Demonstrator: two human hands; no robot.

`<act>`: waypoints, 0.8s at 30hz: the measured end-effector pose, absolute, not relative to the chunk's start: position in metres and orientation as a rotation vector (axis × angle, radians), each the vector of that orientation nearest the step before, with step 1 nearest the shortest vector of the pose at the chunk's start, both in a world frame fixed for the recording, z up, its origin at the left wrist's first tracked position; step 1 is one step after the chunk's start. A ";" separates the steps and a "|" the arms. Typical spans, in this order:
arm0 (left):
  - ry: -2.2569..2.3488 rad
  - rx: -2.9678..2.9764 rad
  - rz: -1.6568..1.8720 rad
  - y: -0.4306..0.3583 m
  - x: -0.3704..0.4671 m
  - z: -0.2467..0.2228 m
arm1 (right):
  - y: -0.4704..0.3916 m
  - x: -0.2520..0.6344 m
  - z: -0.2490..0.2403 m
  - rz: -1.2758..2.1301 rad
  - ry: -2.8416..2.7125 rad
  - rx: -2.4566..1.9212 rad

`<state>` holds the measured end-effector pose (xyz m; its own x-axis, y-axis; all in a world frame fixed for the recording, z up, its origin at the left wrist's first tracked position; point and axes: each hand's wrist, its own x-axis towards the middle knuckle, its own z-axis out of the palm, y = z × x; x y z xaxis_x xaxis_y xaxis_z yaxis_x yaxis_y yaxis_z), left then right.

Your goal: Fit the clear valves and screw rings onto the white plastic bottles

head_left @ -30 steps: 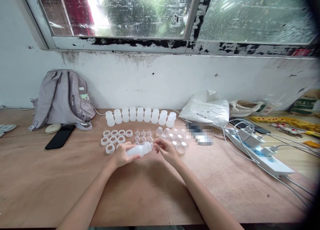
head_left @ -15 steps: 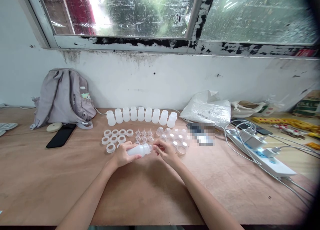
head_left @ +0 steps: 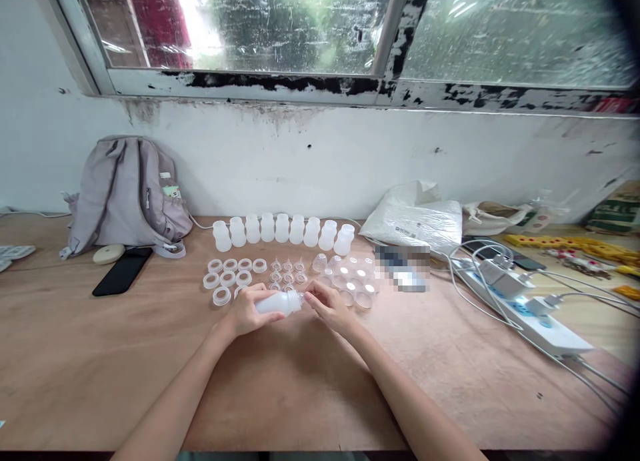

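Observation:
My left hand is wrapped round a frosted white bottle lying on its side in the air, its mouth to the right. At that mouth, the fingers of my right hand pinch a small clear nipple. Behind them, several frosted bottles stand in a curved row. White rings lie in rows at the left, clear nipples in the middle, and clear domed caps at the right.
A grey backpack, black phone and round cream object are at the left. On the right are a plastic bag, a power strip with cables, and yellow items.
The fingers of my right hand have shifted slightly at the bottle's mouth and look more closed on the nipple. My left hand and the bottle have barely moved.

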<state>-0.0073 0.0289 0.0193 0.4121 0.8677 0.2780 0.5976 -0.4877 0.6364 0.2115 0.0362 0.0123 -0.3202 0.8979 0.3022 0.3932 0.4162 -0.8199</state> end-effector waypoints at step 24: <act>1.172 1.950 1.092 0.004 0.029 0.025 | 0.021 0.202 0.027 1.276 -1.434 -0.865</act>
<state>0.0287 0.0043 0.0251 0.2691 0.9020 0.3377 0.4005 -0.4237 0.8124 0.2020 0.0207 0.0274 -0.2543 0.9440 0.2102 -0.0990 0.1908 -0.9766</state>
